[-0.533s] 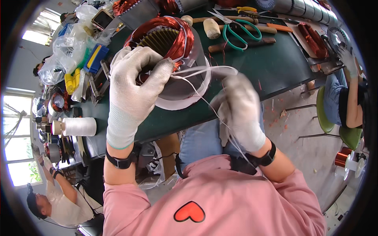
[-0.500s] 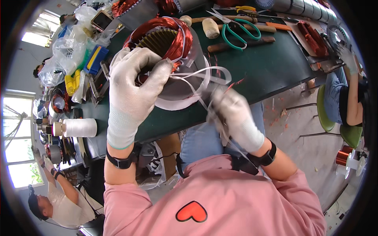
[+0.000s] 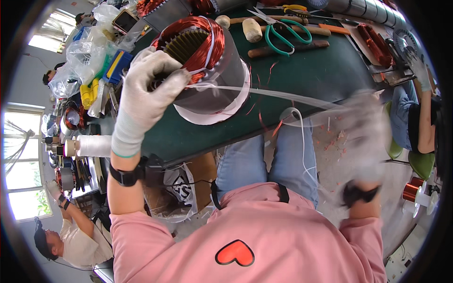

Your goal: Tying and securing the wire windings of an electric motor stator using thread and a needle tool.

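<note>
The white-gloved right hand point(image 3: 367, 127), its grip too blurred to tell, has swung outward, likely tightening the thin white cord point(image 3: 283, 94), while the white-gloved left hand point(image 3: 144, 87) pinches the ring-shaped red copper winding point(image 3: 214, 49).

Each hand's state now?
Left white-gloved hand: curled against red copper coil; grip hidden, cannot tell.
Right white-gloved hand: blurred, cannot tell; taut white cord runs toward it.

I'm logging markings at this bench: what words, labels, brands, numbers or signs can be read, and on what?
Crumpled white plastic bag: bold lettering, not copied here.
Pink fabric shirt: red heart outlined in black, no words.
Grey metal cylinder with copper-red windings: no readable text.
Anything else is too small or blurred to read.
</note>
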